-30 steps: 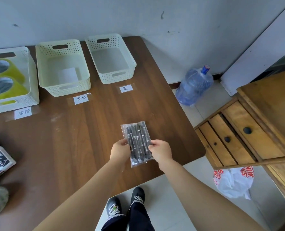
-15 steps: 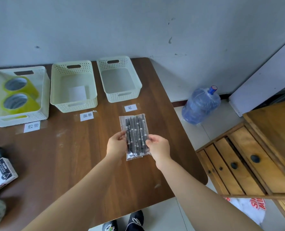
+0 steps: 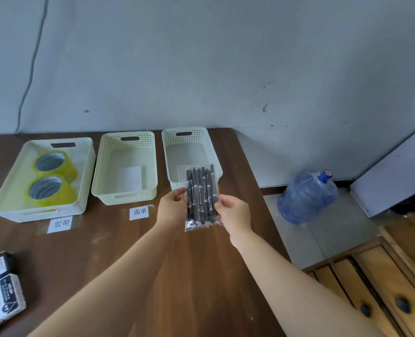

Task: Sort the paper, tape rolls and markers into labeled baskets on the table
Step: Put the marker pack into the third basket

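Marker pack pinched at its sides between both hands, left and right.

Both hands, left & right, holding marker pack in front of rightmost basket, above surface

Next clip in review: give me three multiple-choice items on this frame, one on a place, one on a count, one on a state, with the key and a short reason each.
1. Where is the bag of markers?
A. Flat in the left basket
B. Held up in front of the right basket
C. Lying on the floor

2. How many tape rolls sit in the left basket?
A. Two
B. Four
C. None

3. What does the middle basket hold?
A. Markers
B. Nothing
C. A white paper

Key:
1 B: the left hand and the right hand each grip a side of the bag.
2 A: two yellow rolls show.
3 C: one sheet lies on its floor.
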